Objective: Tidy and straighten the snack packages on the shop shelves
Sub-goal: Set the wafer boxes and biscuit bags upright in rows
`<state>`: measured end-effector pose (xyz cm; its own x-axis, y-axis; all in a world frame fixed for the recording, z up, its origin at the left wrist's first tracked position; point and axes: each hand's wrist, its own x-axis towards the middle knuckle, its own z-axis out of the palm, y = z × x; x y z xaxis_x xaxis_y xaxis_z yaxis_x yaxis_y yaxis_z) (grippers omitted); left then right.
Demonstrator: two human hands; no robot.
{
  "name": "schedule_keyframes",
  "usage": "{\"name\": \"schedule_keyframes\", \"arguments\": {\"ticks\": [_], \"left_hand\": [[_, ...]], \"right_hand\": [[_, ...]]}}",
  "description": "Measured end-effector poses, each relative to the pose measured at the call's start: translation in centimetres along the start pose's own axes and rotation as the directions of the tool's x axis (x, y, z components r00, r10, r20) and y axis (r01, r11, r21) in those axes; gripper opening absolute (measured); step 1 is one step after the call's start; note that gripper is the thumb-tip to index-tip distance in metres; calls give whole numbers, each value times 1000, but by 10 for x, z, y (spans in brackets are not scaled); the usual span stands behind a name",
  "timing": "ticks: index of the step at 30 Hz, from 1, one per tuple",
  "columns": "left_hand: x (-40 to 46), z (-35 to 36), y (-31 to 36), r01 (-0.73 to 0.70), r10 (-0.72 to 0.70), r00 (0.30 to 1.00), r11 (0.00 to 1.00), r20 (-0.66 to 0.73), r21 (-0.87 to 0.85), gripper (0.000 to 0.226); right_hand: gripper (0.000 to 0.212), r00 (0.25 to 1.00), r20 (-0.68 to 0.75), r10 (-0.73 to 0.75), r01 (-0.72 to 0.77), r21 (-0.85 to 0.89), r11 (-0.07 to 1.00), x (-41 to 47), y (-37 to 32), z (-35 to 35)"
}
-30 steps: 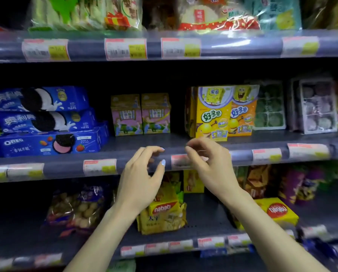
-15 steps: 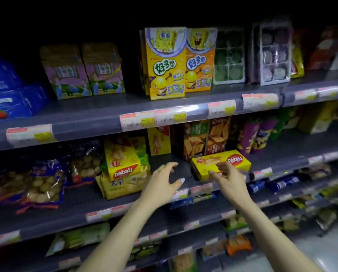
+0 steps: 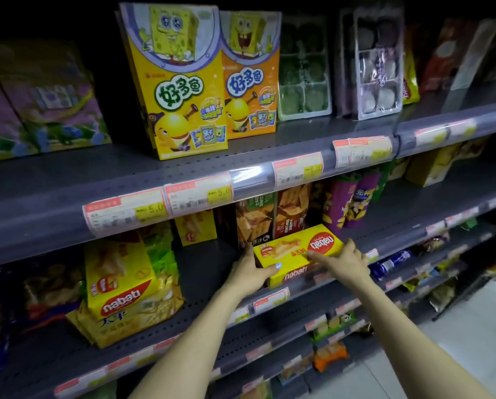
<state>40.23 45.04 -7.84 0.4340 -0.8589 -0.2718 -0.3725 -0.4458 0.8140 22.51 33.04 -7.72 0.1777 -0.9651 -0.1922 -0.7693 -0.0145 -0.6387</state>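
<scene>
A yellow Nabati wafer box (image 3: 294,249) lies flat and skewed at the front of the middle shelf (image 3: 206,263). My left hand (image 3: 248,272) grips its left end, thumb on the front edge. My right hand (image 3: 343,260) holds its right end, fingers spread over the top. Behind the box stand brown cracker boxes (image 3: 272,217). A yellow Nabati bag (image 3: 120,280) leans on a pile of yellow packs to the left.
On the shelf above stand two SpongeBob boxes (image 3: 183,90), mochi trays (image 3: 304,70) and purple-green boxes (image 3: 48,99). Purple snack tubes (image 3: 347,203) stand right of the crackers. Lower shelves hold small packets (image 3: 390,264). Grey floor shows at the bottom right.
Both hands dropped from the upper shelf's edge to the middle shelf and closed on the two ends of the yellow Nabati box. The view moved closer and lower.
</scene>
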Motion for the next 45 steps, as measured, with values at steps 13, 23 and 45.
{"name": "schedule_keyframes", "arguments": {"ticks": [13,23,45], "left_hand": [[-12,-9,-1,14,-194,941,841,-278,-542,32],[-73,-14,-17,-69,-251,929,605,-273,-793,33],[-137,-154,-42,517,-358,612,856,-705,14,90]], "right_hand": [[87,991,-42,-129,134,456,880,-5,-7,10],[75,951,268,-157,-184,894,408,-40,-31,31],[67,777,247,-578,171,802,573,-50,-110,67]]}}
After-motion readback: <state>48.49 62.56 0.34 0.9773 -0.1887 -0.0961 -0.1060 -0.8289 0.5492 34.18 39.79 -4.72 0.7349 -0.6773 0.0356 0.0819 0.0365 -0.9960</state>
